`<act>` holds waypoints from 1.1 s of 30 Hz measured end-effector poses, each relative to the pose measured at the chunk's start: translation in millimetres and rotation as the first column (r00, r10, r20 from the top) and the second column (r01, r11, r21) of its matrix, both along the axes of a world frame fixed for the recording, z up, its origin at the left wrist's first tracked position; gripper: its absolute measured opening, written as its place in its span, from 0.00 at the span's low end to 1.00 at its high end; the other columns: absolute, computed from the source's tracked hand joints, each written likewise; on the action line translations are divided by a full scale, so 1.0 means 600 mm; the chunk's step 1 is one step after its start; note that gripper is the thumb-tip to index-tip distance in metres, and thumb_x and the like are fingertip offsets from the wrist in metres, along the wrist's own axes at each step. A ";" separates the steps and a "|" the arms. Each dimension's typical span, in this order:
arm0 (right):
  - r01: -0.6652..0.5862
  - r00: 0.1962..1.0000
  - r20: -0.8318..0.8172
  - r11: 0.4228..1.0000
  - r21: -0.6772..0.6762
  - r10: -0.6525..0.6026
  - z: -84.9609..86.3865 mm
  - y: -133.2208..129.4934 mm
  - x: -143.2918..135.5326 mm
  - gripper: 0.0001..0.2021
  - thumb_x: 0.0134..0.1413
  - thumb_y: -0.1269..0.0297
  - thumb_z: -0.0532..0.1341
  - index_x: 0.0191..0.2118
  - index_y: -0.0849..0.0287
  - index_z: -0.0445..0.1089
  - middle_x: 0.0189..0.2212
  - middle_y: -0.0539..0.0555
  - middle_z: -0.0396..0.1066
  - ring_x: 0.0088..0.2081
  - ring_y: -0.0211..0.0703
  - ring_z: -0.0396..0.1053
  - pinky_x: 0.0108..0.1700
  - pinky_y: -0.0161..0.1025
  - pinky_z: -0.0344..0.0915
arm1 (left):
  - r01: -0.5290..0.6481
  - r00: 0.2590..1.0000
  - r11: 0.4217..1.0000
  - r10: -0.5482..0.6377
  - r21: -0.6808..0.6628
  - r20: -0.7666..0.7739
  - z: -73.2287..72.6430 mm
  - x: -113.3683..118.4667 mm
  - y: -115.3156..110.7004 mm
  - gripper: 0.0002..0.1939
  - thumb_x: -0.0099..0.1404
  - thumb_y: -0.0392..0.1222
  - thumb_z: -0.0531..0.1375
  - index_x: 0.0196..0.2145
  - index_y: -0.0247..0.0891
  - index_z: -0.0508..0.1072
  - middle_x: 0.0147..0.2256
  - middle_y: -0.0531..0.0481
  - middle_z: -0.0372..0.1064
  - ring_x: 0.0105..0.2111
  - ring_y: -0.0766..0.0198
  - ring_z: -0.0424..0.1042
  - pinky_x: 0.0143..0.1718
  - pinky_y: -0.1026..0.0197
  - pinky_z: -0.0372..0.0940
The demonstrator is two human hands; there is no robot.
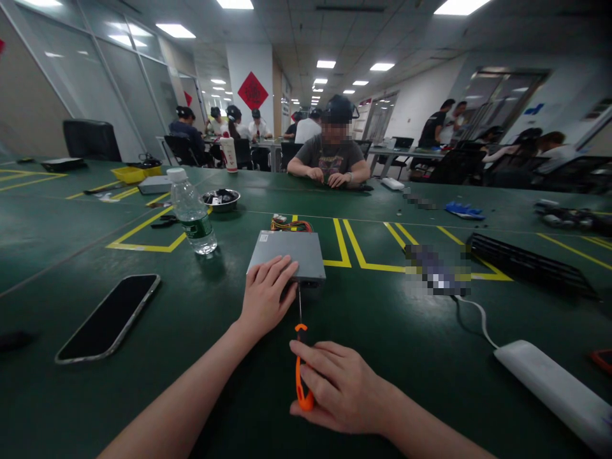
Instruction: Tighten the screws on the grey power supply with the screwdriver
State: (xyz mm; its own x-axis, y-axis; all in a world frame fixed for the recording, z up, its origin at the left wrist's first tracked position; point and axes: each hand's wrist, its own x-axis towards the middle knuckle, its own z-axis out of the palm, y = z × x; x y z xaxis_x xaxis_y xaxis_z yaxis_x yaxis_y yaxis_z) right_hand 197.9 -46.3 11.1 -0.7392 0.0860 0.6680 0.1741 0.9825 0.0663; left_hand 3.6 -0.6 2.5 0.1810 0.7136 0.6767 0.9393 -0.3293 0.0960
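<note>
A grey metal box [291,250] with a white label and a bundle of coloured wires at its back lies on the green table [229,395]. My left hand [268,296] rests on its front left part, fingers spread over the top and thumb at the front edge. Below it, my right hand [342,386] has its fingers closed round the handle of an orange and black screwdriver [301,376]. The screwdriver's thin shaft points away from me to the front side of the box; its tip is too small to make out.
A water bottle [194,220], metal bowl [221,199] and phone [109,317] are left of the box. To the right lie a white power strip [549,389] with its cable and a black slotted part [530,264]. A person [329,150] sits across the table.
</note>
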 end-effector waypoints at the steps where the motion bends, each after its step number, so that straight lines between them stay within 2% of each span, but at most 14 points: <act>1: -0.016 1.000 -0.008 1.000 0.001 0.016 0.001 0.001 0.002 0.14 0.63 0.58 0.52 0.37 0.66 0.64 0.40 0.66 0.72 0.34 0.42 0.73 0.38 0.38 0.69 | 0.001 1.000 1.000 -0.001 0.001 -0.001 0.000 0.000 0.000 0.19 0.64 0.42 0.53 0.53 0.44 0.63 0.54 0.49 0.63 0.54 0.57 0.60 0.52 0.52 0.51; 6: -0.076 0.992 -0.091 0.995 0.063 0.081 0.009 0.003 0.019 0.11 0.59 0.61 0.54 0.37 0.66 0.64 0.37 0.67 0.73 0.32 0.42 0.73 0.36 0.39 0.69 | 0.002 1.000 1.000 -0.002 -0.005 -0.003 0.000 0.000 0.000 0.19 0.64 0.42 0.53 0.53 0.45 0.62 0.54 0.49 0.63 0.54 0.56 0.60 0.51 0.51 0.51; 14: -0.016 0.994 -0.104 0.989 0.147 0.031 0.008 0.019 0.044 0.10 0.55 0.64 0.54 0.39 0.67 0.62 0.35 0.67 0.73 0.30 0.43 0.73 0.31 0.39 0.69 | -0.011 1.000 1.000 0.011 -0.008 -0.016 -0.001 0.000 0.000 0.19 0.64 0.42 0.53 0.54 0.45 0.62 0.54 0.49 0.63 0.54 0.57 0.60 0.51 0.51 0.51; 28: -0.017 0.995 -0.098 0.990 0.141 0.031 0.006 0.019 0.044 0.10 0.55 0.65 0.54 0.39 0.67 0.62 0.35 0.68 0.73 0.30 0.43 0.72 0.32 0.39 0.69 | -0.005 1.000 1.000 0.005 -0.013 -0.020 0.001 0.000 0.001 0.19 0.65 0.42 0.52 0.53 0.45 0.62 0.54 0.48 0.63 0.55 0.56 0.60 0.51 0.50 0.51; 33: -0.036 0.997 -0.059 0.997 0.075 0.040 0.009 0.015 0.043 0.15 0.59 0.58 0.51 0.40 0.67 0.63 0.37 0.67 0.72 0.34 0.45 0.72 0.35 0.41 0.68 | -0.003 1.000 1.000 0.003 -0.004 -0.014 0.000 0.000 0.001 0.19 0.64 0.42 0.53 0.53 0.45 0.62 0.54 0.49 0.63 0.54 0.56 0.60 0.51 0.51 0.51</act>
State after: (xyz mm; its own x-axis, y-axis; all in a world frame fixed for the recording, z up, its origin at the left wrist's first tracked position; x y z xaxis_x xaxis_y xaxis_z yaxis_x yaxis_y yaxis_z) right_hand 224.0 -37.1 16.7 -0.6989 0.0077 0.7151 0.1429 0.9813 0.1291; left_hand 3.6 -0.2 2.7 0.1883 0.7168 0.6714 0.9418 -0.3257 0.0837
